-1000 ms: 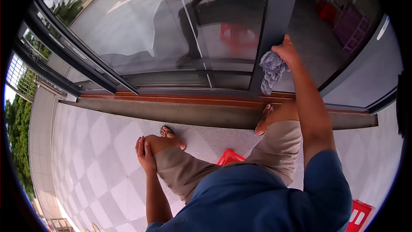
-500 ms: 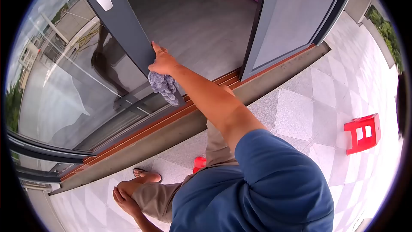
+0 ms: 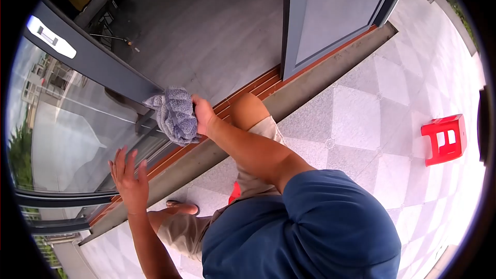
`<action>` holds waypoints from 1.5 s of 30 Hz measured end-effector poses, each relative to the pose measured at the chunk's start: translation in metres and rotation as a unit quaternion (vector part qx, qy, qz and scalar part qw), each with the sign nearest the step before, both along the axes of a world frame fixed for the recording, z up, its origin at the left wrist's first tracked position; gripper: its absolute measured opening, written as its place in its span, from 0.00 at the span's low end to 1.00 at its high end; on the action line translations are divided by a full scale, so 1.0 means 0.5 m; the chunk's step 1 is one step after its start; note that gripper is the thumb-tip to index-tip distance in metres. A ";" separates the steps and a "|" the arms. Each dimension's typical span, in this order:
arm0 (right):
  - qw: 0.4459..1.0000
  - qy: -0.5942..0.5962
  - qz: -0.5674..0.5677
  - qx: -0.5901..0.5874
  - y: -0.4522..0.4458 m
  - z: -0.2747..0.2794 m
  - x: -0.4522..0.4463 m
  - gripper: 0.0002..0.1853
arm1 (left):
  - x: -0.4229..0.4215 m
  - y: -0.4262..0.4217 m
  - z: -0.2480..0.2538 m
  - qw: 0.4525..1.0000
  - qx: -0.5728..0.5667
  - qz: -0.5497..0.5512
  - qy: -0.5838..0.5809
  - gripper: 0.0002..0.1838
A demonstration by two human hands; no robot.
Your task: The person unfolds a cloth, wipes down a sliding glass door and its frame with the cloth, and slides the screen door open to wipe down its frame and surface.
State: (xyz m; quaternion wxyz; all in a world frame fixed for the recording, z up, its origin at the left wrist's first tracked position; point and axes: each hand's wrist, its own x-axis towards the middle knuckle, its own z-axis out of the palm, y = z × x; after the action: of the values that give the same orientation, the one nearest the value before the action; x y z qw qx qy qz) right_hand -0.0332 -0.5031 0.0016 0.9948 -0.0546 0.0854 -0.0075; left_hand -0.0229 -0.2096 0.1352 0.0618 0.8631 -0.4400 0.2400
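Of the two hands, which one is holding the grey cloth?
The right hand holds the grey cloth; the left hand is open, with nothing in it.

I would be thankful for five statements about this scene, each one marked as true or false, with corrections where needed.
1. The right hand holds a grayish cloth. True.
2. A red stool is on the tiled floor. True.
3. The left hand grips the red stool. False: it is open and holds nothing.
4. The person's shirt is yellow. False: it is blue.
5. A white handle plate is on the door frame. True.
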 end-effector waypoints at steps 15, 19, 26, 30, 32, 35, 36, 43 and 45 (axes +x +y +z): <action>0.988 -0.138 -0.033 0.057 -0.065 0.031 -0.044 0.28 | 0.320 -0.387 0.361 0.915 0.327 0.095 -0.217 0.32; 0.992 -0.098 -0.056 0.056 -0.033 0.001 -0.017 0.28 | 0.285 -0.409 0.349 0.916 0.322 0.116 -0.207 0.39; 0.999 0.017 -0.039 -0.015 -0.012 0.019 -0.053 0.23 | 0.318 -0.384 0.337 0.936 0.271 0.093 -0.206 0.41; 0.997 -0.003 -0.024 -0.067 -0.062 0.038 -0.141 0.27 | 0.342 -0.342 0.340 0.950 0.236 0.058 -0.197 0.38; 0.989 -0.020 -0.109 -0.101 -0.108 0.083 -0.205 0.29 | 0.348 -0.333 0.343 0.954 0.227 0.050 -0.188 0.36; 0.962 -0.009 -0.237 -0.134 -0.177 0.218 -0.327 0.37 | 0.361 -0.315 0.338 0.959 0.211 0.040 -0.185 0.34; 0.943 -0.046 -0.268 -0.190 -0.227 0.222 -0.357 0.37 | 0.368 -0.312 0.335 0.956 0.217 0.042 -0.196 0.34; 0.789 0.026 -0.512 -0.339 -0.435 0.259 -0.520 0.35 | 0.413 -0.287 0.306 0.953 0.206 0.026 -0.222 0.34; 0.789 0.084 -0.520 -0.318 -0.455 0.223 -0.527 0.37 | 0.418 -0.285 0.296 0.956 0.202 0.019 -0.212 0.32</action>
State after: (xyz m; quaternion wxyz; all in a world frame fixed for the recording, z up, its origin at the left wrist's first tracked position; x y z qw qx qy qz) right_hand -0.2968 -0.7306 0.1130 0.7563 -0.3153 0.1765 -0.5454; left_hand 0.1863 -0.3522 0.2833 -0.2131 0.7951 -0.4658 0.3247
